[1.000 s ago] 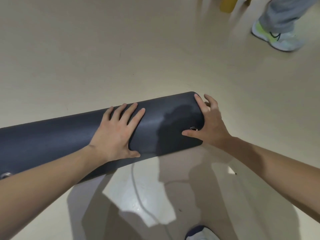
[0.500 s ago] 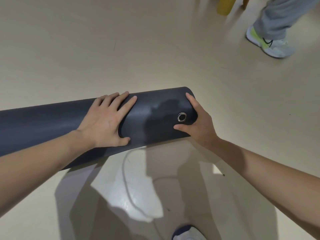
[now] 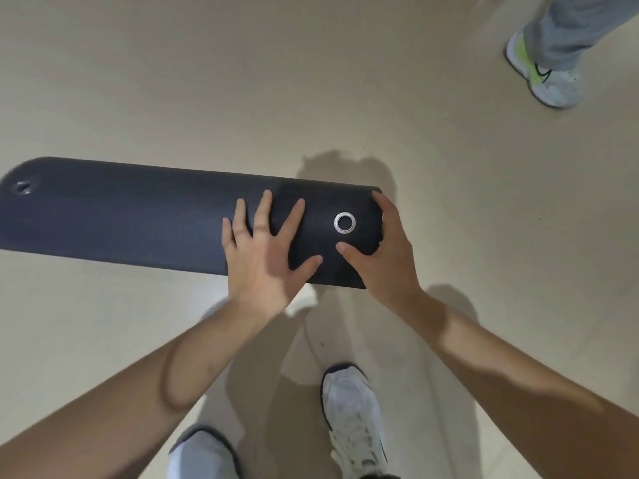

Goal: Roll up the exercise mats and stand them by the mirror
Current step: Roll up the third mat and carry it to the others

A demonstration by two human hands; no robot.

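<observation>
the rolled-up dark grey foam exercise mat (image 3: 138, 219) lies on its side on the smooth beige floor (image 3: 242, 98). it forms a long tube running almost level across the view, from the left edge to just right of the middle, with its left end a little higher in the view. a round silver metal eyelet (image 3: 344, 222) sits in the outer layer close to the right end, and a second eyelet (image 3: 22, 187), blurred, shows near the left end. the left hand (image 3: 266, 257) lies flat on the roll just left of the silver eyelet, fingers straight and spread wide, pressing down and holding nothing. the right hand (image 3: 383, 257) grips the right end of the mat: its thumb rests on the surface just below the eyelet while the fingers curl over the end of the roll. the two thumbs come near each other without touching. both forearms are bare and reach in from the bottom corners. between the arms, nearer the camera than the mat, the wearer's white laced trainer (image 3: 356, 420) stands on the floor with its toe toward the mat. a pale grey shape (image 3: 200, 454) beside it at the bottom edge is too cropped to tell. at the top right, well apart from the mat, another person's grey trouser leg (image 3: 570, 25) and white trainer with neon yellow trim (image 3: 549, 81) stand on the floor.
</observation>
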